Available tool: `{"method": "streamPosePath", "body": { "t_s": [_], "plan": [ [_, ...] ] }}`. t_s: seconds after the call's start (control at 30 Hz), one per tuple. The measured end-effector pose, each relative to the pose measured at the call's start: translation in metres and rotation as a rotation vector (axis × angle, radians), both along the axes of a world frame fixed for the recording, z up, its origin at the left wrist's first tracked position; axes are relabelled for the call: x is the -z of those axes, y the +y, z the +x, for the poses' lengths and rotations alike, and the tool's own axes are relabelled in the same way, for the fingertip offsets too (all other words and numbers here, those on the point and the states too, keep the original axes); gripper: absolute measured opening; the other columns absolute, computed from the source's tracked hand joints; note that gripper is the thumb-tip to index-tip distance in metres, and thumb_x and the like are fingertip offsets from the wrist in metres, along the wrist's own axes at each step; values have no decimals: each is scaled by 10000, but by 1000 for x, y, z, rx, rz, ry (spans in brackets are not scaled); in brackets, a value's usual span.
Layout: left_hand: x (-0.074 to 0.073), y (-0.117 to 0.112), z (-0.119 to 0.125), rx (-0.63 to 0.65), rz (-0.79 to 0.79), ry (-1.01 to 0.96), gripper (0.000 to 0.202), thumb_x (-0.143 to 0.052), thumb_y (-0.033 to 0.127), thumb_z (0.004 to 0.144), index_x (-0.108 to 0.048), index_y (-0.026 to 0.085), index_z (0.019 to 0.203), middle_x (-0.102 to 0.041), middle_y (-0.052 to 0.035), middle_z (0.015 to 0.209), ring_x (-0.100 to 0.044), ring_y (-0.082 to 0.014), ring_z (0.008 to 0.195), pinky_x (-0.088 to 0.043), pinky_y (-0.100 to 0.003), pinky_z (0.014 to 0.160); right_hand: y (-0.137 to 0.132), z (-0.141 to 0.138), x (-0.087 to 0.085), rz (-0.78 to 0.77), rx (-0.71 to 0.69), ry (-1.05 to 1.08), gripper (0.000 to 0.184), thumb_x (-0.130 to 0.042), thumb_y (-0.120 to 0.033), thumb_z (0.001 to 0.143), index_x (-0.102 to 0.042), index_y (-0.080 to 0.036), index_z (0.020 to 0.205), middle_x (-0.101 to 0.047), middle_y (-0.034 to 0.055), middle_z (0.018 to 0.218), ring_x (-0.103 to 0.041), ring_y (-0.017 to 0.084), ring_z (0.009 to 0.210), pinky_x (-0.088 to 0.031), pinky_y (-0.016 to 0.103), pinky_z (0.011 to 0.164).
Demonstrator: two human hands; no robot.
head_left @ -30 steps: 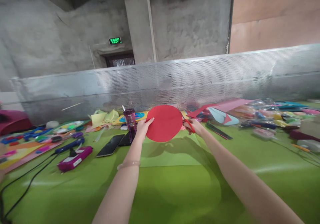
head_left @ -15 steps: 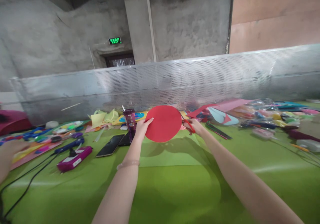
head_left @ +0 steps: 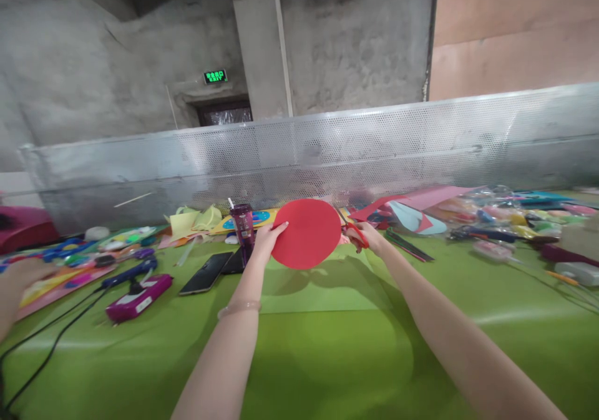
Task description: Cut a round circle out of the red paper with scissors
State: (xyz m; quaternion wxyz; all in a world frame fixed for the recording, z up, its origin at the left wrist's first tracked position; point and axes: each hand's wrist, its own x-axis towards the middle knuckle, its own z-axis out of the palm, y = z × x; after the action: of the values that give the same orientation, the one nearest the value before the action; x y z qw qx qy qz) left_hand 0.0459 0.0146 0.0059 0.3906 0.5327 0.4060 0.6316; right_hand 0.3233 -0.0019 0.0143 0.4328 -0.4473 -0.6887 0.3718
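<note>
A round red sheet of paper [head_left: 307,234] is held up over the table in the middle of the head view. My left hand [head_left: 270,238] pinches its left edge, thumb on the near face and the fingers hidden behind. At the disc's right edge, my right hand [head_left: 367,236] is closed round the red handles of a pair of scissors [head_left: 358,235]. The blades point up and left beside the rim; I cannot tell whether they touch the paper. Beneath lies a light green sheet [head_left: 322,298] on the green table.
Left of my arm are a dark phone [head_left: 206,274], a purple cup with a straw [head_left: 242,226] and a purple power strip [head_left: 139,297] with cables. Another person's hand [head_left: 25,276] is at far left. Paper scraps [head_left: 416,217] and plastic-wrapped items [head_left: 510,217] lie right. A perforated metal panel [head_left: 327,151] stands behind.
My right hand and the scissors have shifted slightly to the right, and the scissor handles look a little wider apart. The red disc has dipped very slightly. My left hand keeps its grip.
</note>
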Motion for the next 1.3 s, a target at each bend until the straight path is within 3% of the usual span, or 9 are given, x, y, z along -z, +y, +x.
{"method": "streamPosePath", "body": {
  "t_s": [0.33, 1.3],
  "plan": [
    [1, 1, 0, 20, -11, 56, 425, -712, 412, 593, -670, 149, 925, -688, -105, 875, -646, -251, 781, -513, -346, 691, -3, 1, -2, 7, -45, -36, 179, -547, -279, 648, -489, -166, 523, -434, -45, 369, -397, 73, 317, -410, 198, 332],
    [-5, -8, 1, 62, -70, 76, 355, -722, 368, 587, -679, 149, 864, -691, -108, 862, -648, -256, 775, -519, -348, 689, -3, 5, -1, 24, -95, -90, 171, -527, -281, 662, -489, -168, 539, -437, -50, 390, -410, 78, 335, -393, 205, 356]
  ]
}}
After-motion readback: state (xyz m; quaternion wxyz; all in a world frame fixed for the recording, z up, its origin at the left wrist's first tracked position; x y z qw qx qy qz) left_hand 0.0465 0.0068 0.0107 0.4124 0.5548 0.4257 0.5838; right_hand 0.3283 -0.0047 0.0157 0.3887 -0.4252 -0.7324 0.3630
